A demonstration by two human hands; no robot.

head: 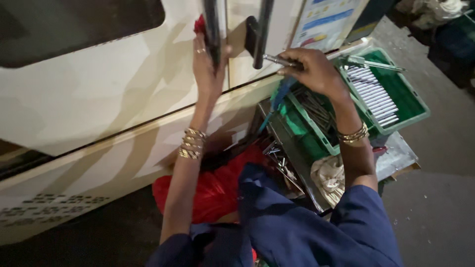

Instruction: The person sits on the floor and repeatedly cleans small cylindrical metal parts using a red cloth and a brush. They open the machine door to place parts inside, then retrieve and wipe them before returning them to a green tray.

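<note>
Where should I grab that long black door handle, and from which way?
Probably best on the straight bar of the black handle, near its lower end, where the left hand wraps it now. It is a slim upright rod standing off the white door, so fingers can come from the front and curl behind it.

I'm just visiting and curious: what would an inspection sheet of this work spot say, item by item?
Surface: cream door panels with dark vertical handles.
Job's things: left black handle; right black handle; metal tool pointed at the right handle's bracket.
Clutter: green crate of silvery rods; second green crate of dark metal parts; loose screws in a metal tray; beige rag; red cloth.
Hands: left hand grips the left black handle; right hand holds the metal tool.
Cables: nothing seen.
Surroundings: grey floor; printed poster; dark bundles at top right.
</note>
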